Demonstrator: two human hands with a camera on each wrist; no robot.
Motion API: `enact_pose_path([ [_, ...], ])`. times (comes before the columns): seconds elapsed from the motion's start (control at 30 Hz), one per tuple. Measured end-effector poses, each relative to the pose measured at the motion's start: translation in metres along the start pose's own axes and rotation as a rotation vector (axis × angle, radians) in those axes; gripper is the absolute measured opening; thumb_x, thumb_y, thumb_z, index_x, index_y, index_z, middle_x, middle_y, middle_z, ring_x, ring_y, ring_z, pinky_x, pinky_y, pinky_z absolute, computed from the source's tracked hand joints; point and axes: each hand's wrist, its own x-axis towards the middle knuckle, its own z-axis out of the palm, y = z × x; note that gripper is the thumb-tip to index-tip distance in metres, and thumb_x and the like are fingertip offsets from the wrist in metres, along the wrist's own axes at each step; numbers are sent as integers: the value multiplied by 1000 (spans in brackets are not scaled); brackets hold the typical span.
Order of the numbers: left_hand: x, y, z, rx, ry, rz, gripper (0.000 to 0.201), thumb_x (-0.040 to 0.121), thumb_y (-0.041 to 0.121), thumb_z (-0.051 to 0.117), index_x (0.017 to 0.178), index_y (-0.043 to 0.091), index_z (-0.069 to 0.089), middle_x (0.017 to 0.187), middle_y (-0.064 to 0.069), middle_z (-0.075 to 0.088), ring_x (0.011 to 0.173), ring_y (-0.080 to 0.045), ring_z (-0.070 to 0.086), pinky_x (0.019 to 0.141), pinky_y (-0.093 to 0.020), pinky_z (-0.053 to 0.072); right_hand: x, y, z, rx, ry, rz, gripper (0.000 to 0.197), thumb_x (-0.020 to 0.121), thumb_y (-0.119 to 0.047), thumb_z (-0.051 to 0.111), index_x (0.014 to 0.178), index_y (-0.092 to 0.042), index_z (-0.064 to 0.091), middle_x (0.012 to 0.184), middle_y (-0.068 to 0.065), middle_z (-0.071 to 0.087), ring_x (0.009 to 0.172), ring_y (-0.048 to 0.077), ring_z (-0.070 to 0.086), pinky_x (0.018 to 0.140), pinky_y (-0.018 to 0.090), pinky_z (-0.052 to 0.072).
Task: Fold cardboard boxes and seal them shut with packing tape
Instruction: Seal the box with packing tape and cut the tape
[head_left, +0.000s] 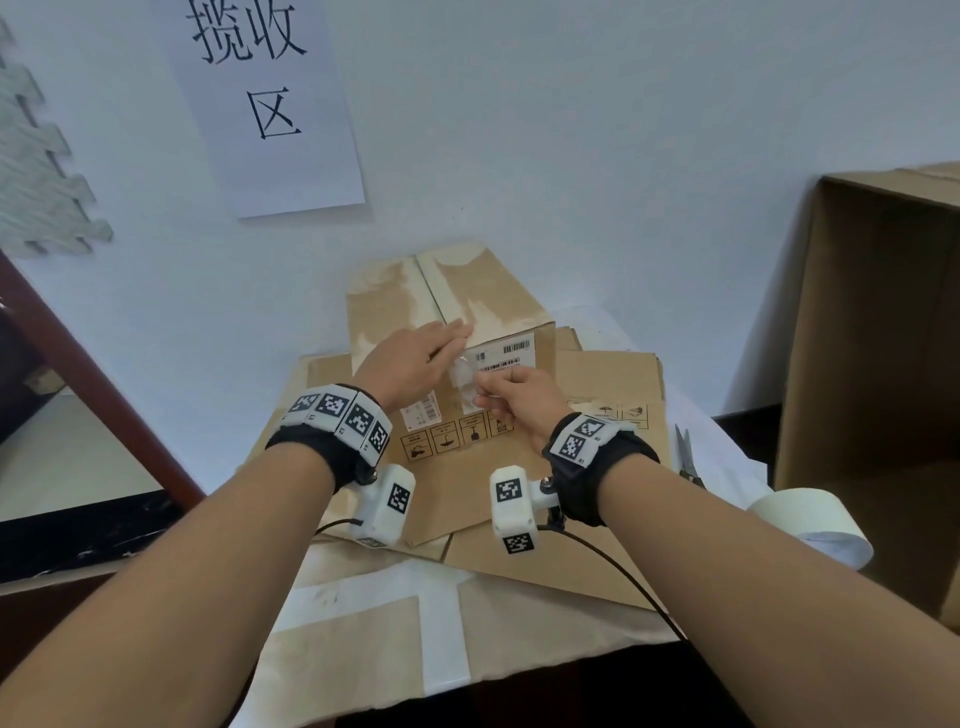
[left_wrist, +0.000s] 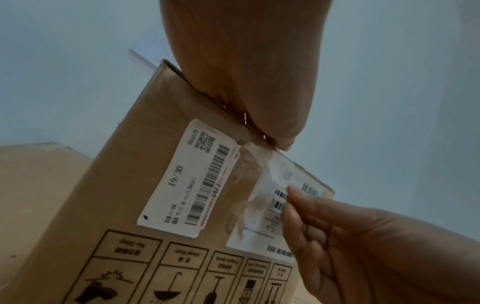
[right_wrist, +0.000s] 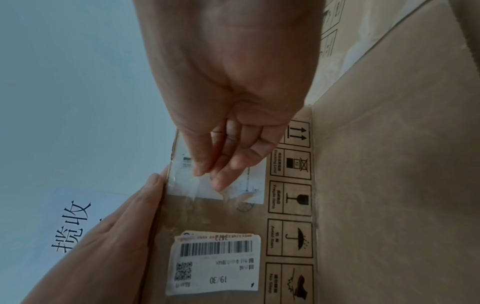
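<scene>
We stood at a table (head_left: 727, 457) with a folded box (head_left: 452, 306) set on a layer of flat cardboard (head_left: 597, 374), against a pale wall. Our left hand (head_left: 410, 358) lay flat, fingers straight, on the box top near its front edge, pressing the flaps down. Our right hand (head_left: 519, 395) pinched the loose end of a clear tape strip (left_wrist: 275, 181) between thumb and fingertips, against the front face, over a white label (left_wrist: 192, 176). The box looked light and stiff, its skin torn pale where old tape had come off, so we judged it would slide unless held from above. The strip looked thin, limp and sticky, wrinkled where it hung, and we judged it best held by its very end and kept taut. A tape roll (head_left: 810, 519) and scissors (head_left: 688, 457) lay to our right, beside a big open box (head_left: 872, 312).
</scene>
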Motion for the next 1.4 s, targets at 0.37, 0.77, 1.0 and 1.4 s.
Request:
enact_pose_path([
  [0.37,-1,-4,14,-18,199,27,43,96,55,42,136,42,51,142,21,48,133,-7,40,99,-32,43,10,7,2,-6,27,-8,8,90,-14,64,85,-10,60,82,4,68,62,13,70,47,19,45],
  [0.77,-9,0,17,146,208,43,48,96,54,37,142,41,44,143,21,47,135,-13,40,98,-40,47,7,4,-11,-22,-4,49,16,91,-20,62,100,-8,68,83,3,71,66,10,67,57,17,50],
  [1.0,-10,-1,18,328,147,120,61,96,52,36,151,28,28,155,7,31,144,-22,29,115,-41,26,7,-8,-30,-230,256,-114,11,89,-15,63,92,-10,71,76,2,72,64,11,68,57,20,52],
  [1.4,-6,-10,4,226,-1,73,84,90,49,59,155,19,14,162,5,7,145,-14,23,117,-29,16,39,-52,-7,-1401,46,-624,80,76,-69,57,142,-29,35,148,-4,33,138,18,29,115,42,20],
])
